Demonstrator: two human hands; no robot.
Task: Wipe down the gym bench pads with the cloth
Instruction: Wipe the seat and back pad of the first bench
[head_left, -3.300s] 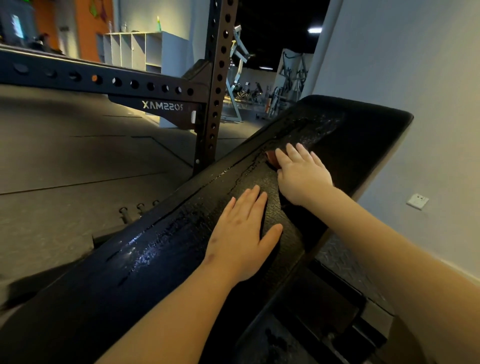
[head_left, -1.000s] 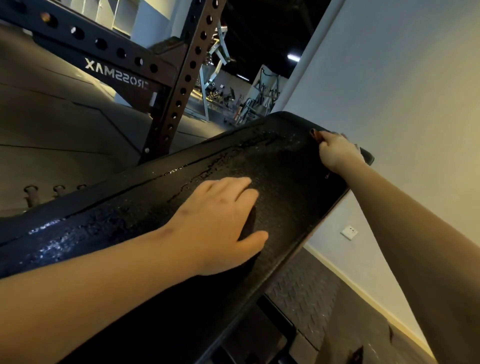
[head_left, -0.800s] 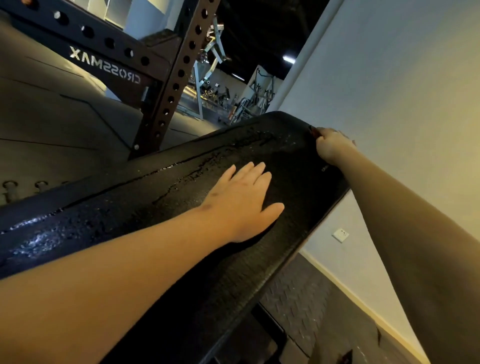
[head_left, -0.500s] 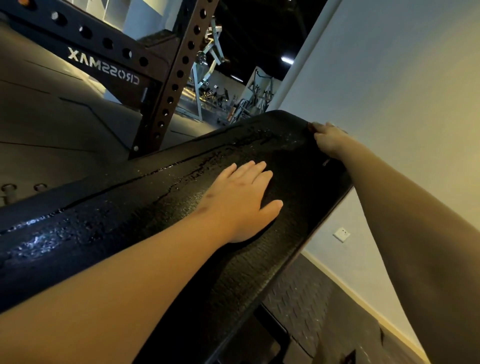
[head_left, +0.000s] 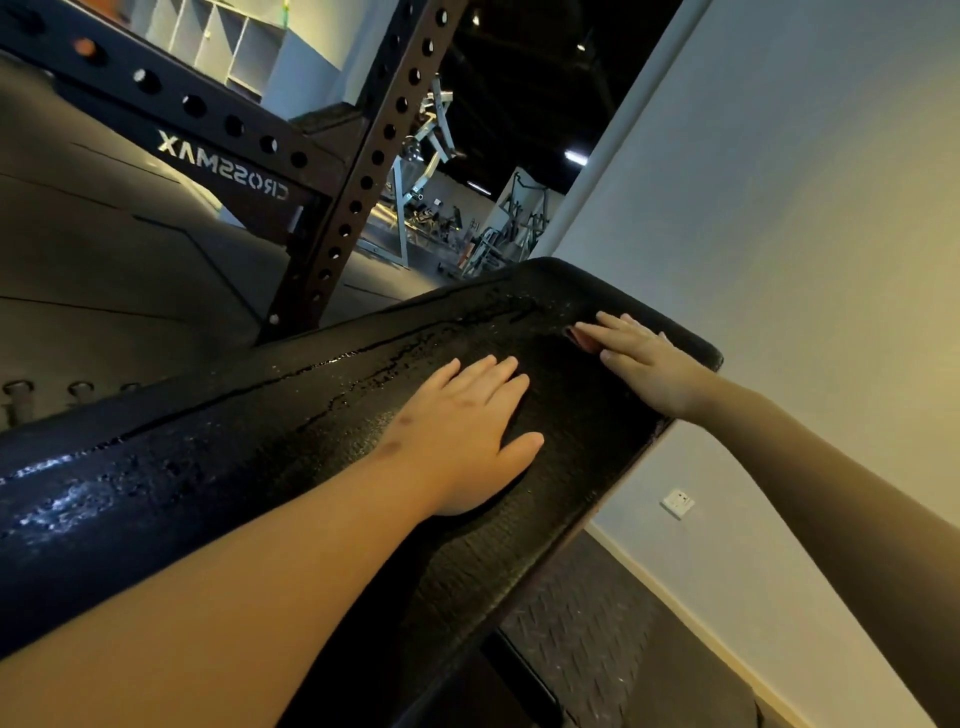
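Note:
A long black bench pad (head_left: 270, 431) runs from the lower left up to its far end at the right, its surface wet and cracked. My left hand (head_left: 462, 431) lies flat on the pad's middle with straight fingers. Near the pad's far end, my right hand (head_left: 641, 358) presses a small reddish cloth (head_left: 584, 336) against the pad with straight fingers. Only a corner of the cloth shows from under the fingers.
A dark perforated rack upright (head_left: 358, 171) and a crossbeam marked CROSSMAX (head_left: 218, 161) stand behind the pad. A pale wall (head_left: 805, 234) with a socket (head_left: 678, 503) is close on the right. Dark rubber floor (head_left: 104, 270) spreads left; gym machines (head_left: 498, 234) stand far off.
My right hand has come back from the pad's far edge onto its top surface and now lies flat on the cloth. My left hand has stayed in place.

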